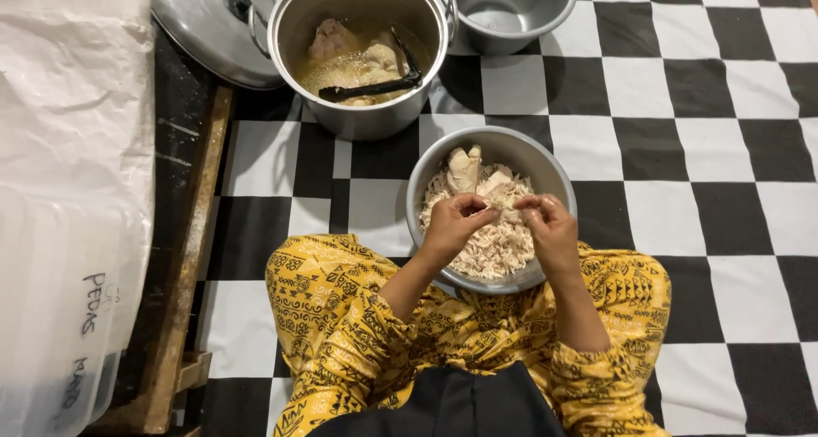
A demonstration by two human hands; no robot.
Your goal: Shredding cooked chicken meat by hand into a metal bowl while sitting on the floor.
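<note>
A shred of chicken [498,205] is pinched between the closed fingertips of the left hand [449,224] and right hand [550,226]. It is held directly above the shredded meat [490,241] in the metal bowl [545,169].

- We have the bowl [545,169] of shredded meat [494,245] on the floor [682,147] just before our knees
- Our left hand [450,224] and right hand [548,226] meet over it
- Beyond it stands the pot [358,117], tongs [375,86] inside
- The lid [192,24] lies left of the pot, an empty bowl [511,15] right
- Stacked containers [60,232] sit far left
</note>
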